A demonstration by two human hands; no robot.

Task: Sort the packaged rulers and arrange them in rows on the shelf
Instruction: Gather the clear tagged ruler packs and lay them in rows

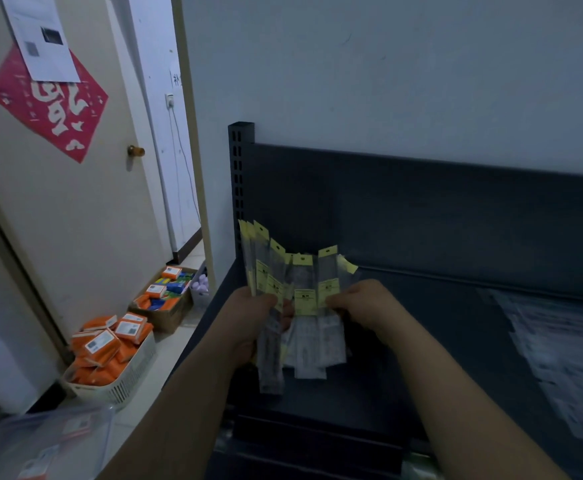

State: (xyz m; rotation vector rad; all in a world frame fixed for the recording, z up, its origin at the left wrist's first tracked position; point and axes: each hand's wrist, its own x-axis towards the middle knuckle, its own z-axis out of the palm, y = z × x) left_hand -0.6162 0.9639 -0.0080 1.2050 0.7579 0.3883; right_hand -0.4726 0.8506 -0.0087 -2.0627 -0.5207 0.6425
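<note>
Holding a fanned bundle of clear plastic ruler packs with yellow header tags [305, 301], we note both hands up over the dark grey metal shelf deck [421, 358]. The left hand [248, 317] is clamped on the left part of the fan, fingers curled round the packs. The right hand [366, 306] pinches the right part, its fingertips at a yellow label. The ruler packs stand roughly upright, tags uppermost, and the rightmost tag tilts outward. Their lower ends hang below both hands; we cannot tell whether they touch the deck.

Behind the fan we record a dark back panel [421, 209] and a perforated black upright post [240, 174] at its left edge. On the right of the deck lie rows of pale, clear packages [560, 358], too blurred to identify.

On the floor to the left we record:
- a white slatted basket [134, 379] filled with orange packets
- a brown cardboard box [170, 315] holding orange and blue packets, further back

A beige door [86, 220] carries a red diamond-shaped paper [48, 98] and a brass knob [136, 151].
</note>
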